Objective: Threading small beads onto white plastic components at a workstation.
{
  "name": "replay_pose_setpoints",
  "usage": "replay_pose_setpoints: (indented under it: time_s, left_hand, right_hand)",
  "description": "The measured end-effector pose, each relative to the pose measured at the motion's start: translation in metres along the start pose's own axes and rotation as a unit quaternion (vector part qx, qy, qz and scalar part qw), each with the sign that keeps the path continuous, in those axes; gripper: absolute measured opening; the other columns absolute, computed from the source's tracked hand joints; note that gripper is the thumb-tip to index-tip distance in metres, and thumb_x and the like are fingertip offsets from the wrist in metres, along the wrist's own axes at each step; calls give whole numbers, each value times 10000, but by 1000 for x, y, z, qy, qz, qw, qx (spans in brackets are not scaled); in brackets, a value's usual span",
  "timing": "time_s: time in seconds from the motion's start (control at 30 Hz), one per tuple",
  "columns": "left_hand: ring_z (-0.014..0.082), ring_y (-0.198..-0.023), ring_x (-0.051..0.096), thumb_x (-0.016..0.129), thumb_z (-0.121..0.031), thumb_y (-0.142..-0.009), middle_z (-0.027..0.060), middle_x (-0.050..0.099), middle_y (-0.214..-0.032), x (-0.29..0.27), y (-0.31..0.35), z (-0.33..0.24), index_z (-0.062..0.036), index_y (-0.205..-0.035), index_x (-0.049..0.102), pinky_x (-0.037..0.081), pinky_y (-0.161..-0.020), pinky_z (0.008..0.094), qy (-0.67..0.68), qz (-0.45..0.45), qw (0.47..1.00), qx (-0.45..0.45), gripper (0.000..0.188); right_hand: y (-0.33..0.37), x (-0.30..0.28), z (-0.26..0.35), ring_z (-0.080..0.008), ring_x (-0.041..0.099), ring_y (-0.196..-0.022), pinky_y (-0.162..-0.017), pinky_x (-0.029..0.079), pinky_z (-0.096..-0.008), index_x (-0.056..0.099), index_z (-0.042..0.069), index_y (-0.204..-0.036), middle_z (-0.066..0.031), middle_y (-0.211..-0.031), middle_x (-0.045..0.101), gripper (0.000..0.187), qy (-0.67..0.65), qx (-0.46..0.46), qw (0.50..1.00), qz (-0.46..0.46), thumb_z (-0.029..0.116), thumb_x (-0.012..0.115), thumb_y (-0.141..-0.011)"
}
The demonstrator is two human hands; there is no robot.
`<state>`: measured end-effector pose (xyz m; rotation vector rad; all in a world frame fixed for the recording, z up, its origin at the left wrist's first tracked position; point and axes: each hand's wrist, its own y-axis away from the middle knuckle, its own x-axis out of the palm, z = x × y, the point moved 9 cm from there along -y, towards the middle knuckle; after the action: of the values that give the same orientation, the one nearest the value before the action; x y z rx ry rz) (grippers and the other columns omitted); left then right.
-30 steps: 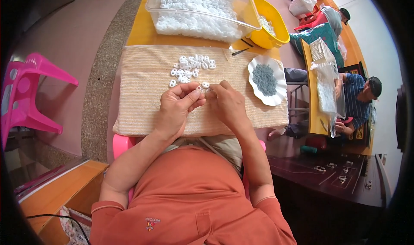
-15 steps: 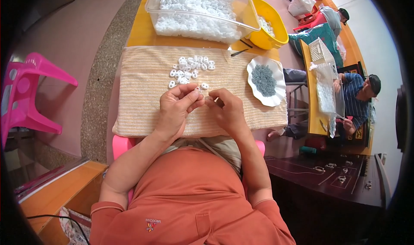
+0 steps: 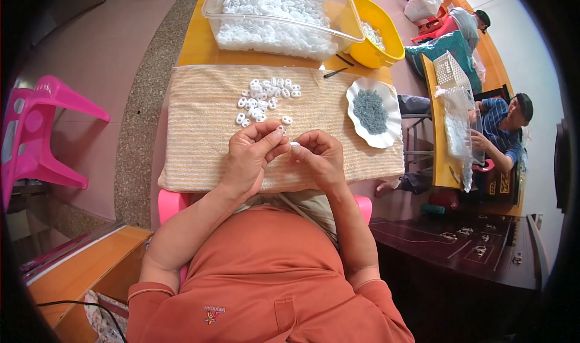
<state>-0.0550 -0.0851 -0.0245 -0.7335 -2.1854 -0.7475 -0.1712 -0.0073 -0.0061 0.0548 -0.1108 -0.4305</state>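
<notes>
- Over one striped beige cloth towel [image 3: 199, 146], my left hand [image 3: 251, 155] and right hand [image 3: 320, 158] each pinch one small white plastic piece [image 3: 295, 144].
- Open cloth runs to its left edge.

Left hand [image 3: 246, 155] pinched, thumb [image 3: 270, 141] against curled fingers [image 3: 277, 152]; right hand [image 3: 321, 157] just beside this grip, likewise pinched and turned inward; left forearm [image 3: 192, 223] and right forearm [image 3: 356, 229] bare, slanting inward below the grips.

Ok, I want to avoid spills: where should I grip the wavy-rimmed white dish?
Probably pinch the white dish by its near rim, coming from the near side: small grey pieces cover its middle, while that broad wavy edge is bare.
</notes>
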Motion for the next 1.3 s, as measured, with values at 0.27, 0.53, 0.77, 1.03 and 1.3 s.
replay_pose_setpoints:
  time_s: [0.27, 0.53, 0.77, 1.03, 1.3]
  left_hand:
    - [134, -805, 643, 603, -12, -895, 71, 643, -903, -2, -1, 4, 7, -1061, 604, 570, -743, 252, -2, 8, 1000, -6, 167]
    - [118, -799, 634, 617, -22, -889, 53, 644, -903, -3, -1, 4, 4, -1058, 617, 553, -732, 235, -5, 0, 1000, -6, 170]
    - [138, -816, 652, 596, -11, -900, 81, 651, -911, -3, -2, 5, 13, -1067, 602, 579, -746, 249, -2, 4, 1000, -6, 168]
    - [147, -827, 654, 598, -12, -900, 87, 648, -918, -2, -2, 6, 19, -1062, 601, 580, -744, 248, -3, 7, 1000, -5, 166]
    - [124, -809, 636, 609, -18, -893, 70, 644, -908, -2, -1, 8, 18, -1064, 607, 556, -737, 240, -3, 4, 1000, -13, 174]
  right_hand:
    - [2, -2, -11, -128, 649, -728, -657, 539, -248, 646, -53, -1031, -89, -863, 680, 194, -47, 18, 999, -11, -7, 673, -845]
    - [2, 2, -9, -117, 645, -777, -672, 519, -224, 630, -38, -1021, -86, -889, 680, 184, -62, 4, 998, -6, 3, 675, -846]
    - [3, -1, -11, -127, 652, -773, -683, 551, -246, 626, -51, -1042, -86, -887, 670, 214, -40, 9, 999, -13, -31, 674, -835]
    - [4, 0, -11, -139, 656, -786, -703, 559, -257, 622, -61, -1104, -94, -905, 668, 270, -55, -1, 998, -2, -38, 665, -839]
    - [2, -3, -13, -144, 661, -772, -673, 549, -258, 619, -44, -1071, -90, -888, 670, 241, -61, -4, 998, -1, -16, 680, -839]
